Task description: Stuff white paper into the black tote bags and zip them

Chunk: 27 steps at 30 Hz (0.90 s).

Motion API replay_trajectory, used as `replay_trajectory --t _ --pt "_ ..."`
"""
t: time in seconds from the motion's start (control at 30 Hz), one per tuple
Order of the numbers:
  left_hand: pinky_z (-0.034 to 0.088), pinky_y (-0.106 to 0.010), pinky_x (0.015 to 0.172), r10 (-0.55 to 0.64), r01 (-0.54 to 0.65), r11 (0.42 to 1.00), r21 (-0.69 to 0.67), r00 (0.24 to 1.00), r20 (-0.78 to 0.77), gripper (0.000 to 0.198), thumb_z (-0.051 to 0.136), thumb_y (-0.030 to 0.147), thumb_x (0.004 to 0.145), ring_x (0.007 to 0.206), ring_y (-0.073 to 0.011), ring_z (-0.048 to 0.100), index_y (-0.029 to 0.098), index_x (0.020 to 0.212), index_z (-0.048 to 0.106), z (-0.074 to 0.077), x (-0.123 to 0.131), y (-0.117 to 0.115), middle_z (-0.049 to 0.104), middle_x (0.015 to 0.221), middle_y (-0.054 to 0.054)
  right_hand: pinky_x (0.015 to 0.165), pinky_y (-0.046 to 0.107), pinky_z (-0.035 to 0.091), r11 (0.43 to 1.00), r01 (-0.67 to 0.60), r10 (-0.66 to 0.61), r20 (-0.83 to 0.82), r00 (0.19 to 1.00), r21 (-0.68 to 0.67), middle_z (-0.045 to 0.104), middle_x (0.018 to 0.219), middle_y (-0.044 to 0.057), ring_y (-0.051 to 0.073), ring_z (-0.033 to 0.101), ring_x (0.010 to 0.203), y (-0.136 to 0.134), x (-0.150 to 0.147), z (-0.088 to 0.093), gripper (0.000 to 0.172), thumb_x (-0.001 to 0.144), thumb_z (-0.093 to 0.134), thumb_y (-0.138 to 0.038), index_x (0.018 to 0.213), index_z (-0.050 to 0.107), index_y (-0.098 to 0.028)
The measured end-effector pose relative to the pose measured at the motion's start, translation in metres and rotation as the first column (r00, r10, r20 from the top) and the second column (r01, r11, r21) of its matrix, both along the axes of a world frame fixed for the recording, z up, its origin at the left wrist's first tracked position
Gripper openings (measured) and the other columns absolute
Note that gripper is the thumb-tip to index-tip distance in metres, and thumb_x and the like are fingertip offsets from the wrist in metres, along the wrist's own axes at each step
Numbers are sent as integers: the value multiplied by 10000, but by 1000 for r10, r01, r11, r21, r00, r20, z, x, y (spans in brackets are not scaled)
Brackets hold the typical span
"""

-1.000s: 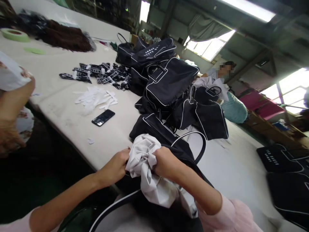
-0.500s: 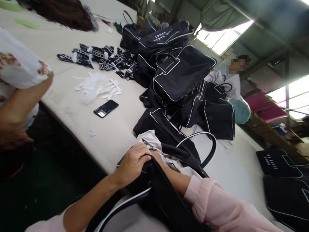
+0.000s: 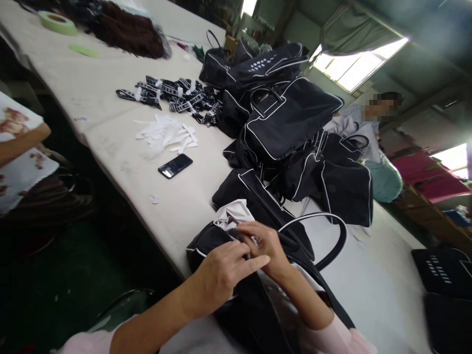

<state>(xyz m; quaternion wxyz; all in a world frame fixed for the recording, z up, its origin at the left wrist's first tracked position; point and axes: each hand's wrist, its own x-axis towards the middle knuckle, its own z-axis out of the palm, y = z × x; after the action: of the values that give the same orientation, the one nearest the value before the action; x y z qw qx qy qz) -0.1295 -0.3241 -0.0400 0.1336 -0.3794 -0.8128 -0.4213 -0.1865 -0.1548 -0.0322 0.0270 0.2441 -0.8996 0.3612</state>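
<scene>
A black bag [image 3: 247, 314] with white piping lies unzipped in front of me, its pale lining [image 3: 234, 214] bunched up at the far end. Over its opening my left hand [image 3: 224, 270] is closed at the zip edge, thumb stretched toward the right. My right hand [image 3: 267, 250] is above the opening too, fingers bent and meeting those of the left. What the right fingers pinch, if anything, is hidden. One looped handle [image 3: 341, 236] stands up on the bag's right side. Another black bag [image 3: 260, 206] lies just beyond it.
More black bags [image 3: 291, 118] are piled on the white table [image 3: 121, 162]. Left of them are printed straps [image 3: 191, 96], white strips [image 3: 162, 132] and a phone [image 3: 175, 165]. Green tape [image 3: 57, 23] lies far left. One person [image 3: 22, 152] is at left, another [image 3: 368, 123] behind the pile.
My right hand has come up out of the bag's opening to meet the left. The left hand has shifted slightly right and its thumb has straightened. The view has turned a little left.
</scene>
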Motion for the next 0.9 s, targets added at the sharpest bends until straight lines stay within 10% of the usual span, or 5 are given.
replay_trajectory --t 0.17,0.4,0.57,0.9 --pt "527 -310 895 -14 -8 987 163 991 135 347 389 20 938 997 -179 591 158 1154 623 3 1 -5 623 1046 -92 1063 433 462 958 93 -84 -45 995 270 582 1354 129 262 548 1234 -7 -39 10 681 789 753 -386 1393 518 -174" --pt "487 -257 788 498 -545 800 251 836 230 165 506 140 915 834 -137 601 167 912 669 -16 -59 -34 636 919 -38 1034 389 465 883 -32 184 -282 942 469 699 1071 104 218 574 1050 -31 6 -34 198 948 535 -175 1033 699 -102" --pt "469 -253 681 95 -101 995 -15 857 507 99 554 246 788 697 -138 583 183 814 625 -49 -128 -16 631 780 2 945 358 497 858 61 162 -381 910 509 665 1158 124 233 557 1057 -23 49 -55 258 977 449 -159 1071 674 -75" --pt "505 -285 654 -156 294 951 -91 715 681 326 603 397 764 721 -180 602 182 999 539 -43 -164 -20 616 792 -9 819 286 531 864 323 -284 -157 946 385 535 1096 123 191 549 893 -26 27 -36 502 877 653 -304 1310 505 -95"
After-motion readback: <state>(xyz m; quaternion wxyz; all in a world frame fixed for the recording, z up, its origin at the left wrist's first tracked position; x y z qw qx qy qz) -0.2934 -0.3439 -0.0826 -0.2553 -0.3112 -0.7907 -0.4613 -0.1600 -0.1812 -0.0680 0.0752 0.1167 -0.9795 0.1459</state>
